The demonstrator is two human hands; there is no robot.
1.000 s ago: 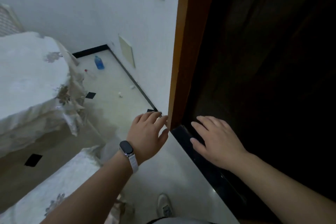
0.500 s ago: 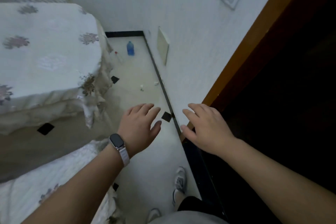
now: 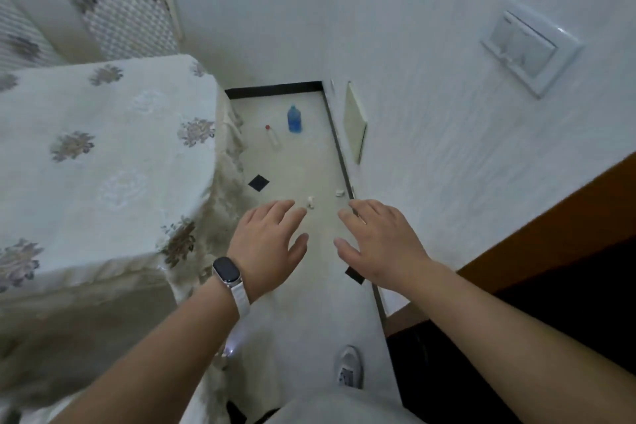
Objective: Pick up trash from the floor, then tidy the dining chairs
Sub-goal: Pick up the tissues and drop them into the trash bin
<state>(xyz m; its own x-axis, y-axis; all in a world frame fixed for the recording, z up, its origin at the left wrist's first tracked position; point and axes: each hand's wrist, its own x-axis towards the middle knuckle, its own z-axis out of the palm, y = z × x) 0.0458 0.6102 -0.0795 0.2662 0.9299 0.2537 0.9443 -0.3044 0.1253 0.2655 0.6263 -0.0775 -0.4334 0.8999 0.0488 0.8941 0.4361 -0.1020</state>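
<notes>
Trash lies on the pale floor strip ahead. A small white crumpled scrap (image 3: 310, 202) sits just beyond my fingertips, and another white scrap (image 3: 340, 193) rests by the black skirting. Farther off lie a clear bottle with a red cap (image 3: 273, 137) and a standing blue bottle (image 3: 294, 119). My left hand (image 3: 270, 244), with a watch on the wrist, and my right hand (image 3: 378, 239) hover palm down, fingers spread, holding nothing. A covered dining chair (image 3: 127, 15) stands behind the table at upper left.
A table under a floral cloth (image 3: 103, 165) fills the left side, leaving a narrow aisle to the white wall (image 3: 430, 148). A wooden door frame (image 3: 550, 234) and dark doorway lie at right. A pale panel (image 3: 354, 122) leans on the wall. My shoe (image 3: 348, 367) is below.
The view has swung left, away from the dark doorway and toward the aisle. Both hands have moved forward over the floor, still empty and spread.
</notes>
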